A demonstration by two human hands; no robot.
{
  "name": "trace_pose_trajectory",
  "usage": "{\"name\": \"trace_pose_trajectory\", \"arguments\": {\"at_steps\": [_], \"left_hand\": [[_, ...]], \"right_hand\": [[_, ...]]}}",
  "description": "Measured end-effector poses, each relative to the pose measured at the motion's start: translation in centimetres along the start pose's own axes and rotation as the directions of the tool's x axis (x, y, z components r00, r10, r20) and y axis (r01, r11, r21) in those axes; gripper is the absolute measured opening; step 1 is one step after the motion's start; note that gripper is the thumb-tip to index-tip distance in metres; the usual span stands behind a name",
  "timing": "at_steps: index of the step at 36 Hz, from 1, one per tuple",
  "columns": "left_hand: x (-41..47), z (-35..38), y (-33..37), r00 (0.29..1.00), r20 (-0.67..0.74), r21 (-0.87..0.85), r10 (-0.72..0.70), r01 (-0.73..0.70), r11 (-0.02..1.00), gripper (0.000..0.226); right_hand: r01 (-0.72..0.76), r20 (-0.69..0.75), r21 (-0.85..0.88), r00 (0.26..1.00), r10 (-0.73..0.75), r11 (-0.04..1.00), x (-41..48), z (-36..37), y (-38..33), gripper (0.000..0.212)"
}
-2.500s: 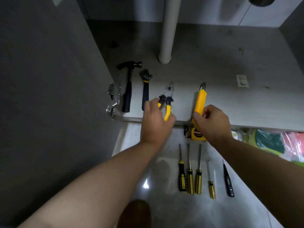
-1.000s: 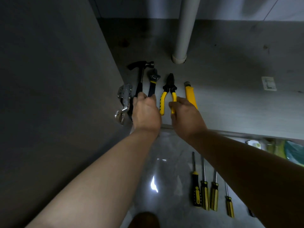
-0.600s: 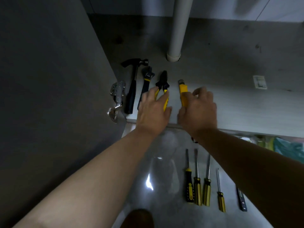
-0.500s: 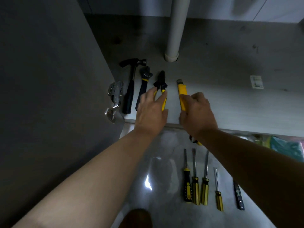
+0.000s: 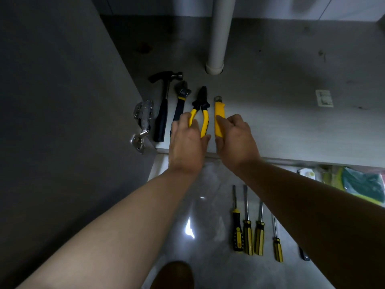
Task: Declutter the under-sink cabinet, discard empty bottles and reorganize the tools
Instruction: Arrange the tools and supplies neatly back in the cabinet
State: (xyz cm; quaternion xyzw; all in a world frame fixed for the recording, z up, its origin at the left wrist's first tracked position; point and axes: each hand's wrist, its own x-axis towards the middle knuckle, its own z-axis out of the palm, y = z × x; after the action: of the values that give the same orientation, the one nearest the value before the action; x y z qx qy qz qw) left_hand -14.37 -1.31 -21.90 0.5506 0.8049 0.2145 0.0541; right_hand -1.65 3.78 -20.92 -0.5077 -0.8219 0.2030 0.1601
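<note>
Tools are laid side by side on the cabinet floor near the white pipe: hammer, wrench, pliers and utility knife, heads pointing inward. The pliers' yellow handles are gripped by the left hand, its fingers curled over the left handle. The utility knife is pinched by the right hand, thumb laid along its yellow body, the other fingers curled, seemingly behind it. Four screwdrivers are lined up on the tiled floor outside the cabinet.
</note>
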Motion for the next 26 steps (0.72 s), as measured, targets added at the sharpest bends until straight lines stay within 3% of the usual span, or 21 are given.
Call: {"name": "trace_pose_trajectory", "arguments": {"at_steps": [13, 18, 20, 22, 26], "left_hand": [[-0.1, 0.0, 0.3, 0.998, -0.001, 0.003, -0.056, 0.056, 0.998, 0.036], [-1.6, -0.1, 0.9, 0.997, -0.081, 0.073, -0.006, 0.012, 0.997, 0.053], [-2.8, 0.0, 1.6, 0.986, -0.159, 0.025, 0.056, -0.053, 0.998, 0.054], [-4.5, 0.7, 2.2, 0.965, -0.173, -0.026, 0.197, -0.204, 0.979, 0.047], [-9.2, 2.7, 2.5, 0.887, 0.036, -0.193, 0.461, -0.447, 0.874, 0.039]], "right_hand": [[0.005, 0.035, 0.080, 0.999, -0.008, 0.997, -0.4, -0.3, 0.7, 0.059], [-0.030, -0.076, 0.210, 0.996, 0.047, 0.977, -3.6, -2.2, 1.2, 0.053], [-0.042, -0.095, 0.203, 0.994, 0.062, 0.978, -5.3, -3.0, 1.9, 0.042], [-0.060, -0.063, 0.153, 0.996, 0.070, 0.986, -7.2, -3.5, 3.1, 0.029], [-0.188, 0.200, 0.089, 0.965, 0.167, 0.978, -11.3, -3.8, 5.3, 0.017]]}}
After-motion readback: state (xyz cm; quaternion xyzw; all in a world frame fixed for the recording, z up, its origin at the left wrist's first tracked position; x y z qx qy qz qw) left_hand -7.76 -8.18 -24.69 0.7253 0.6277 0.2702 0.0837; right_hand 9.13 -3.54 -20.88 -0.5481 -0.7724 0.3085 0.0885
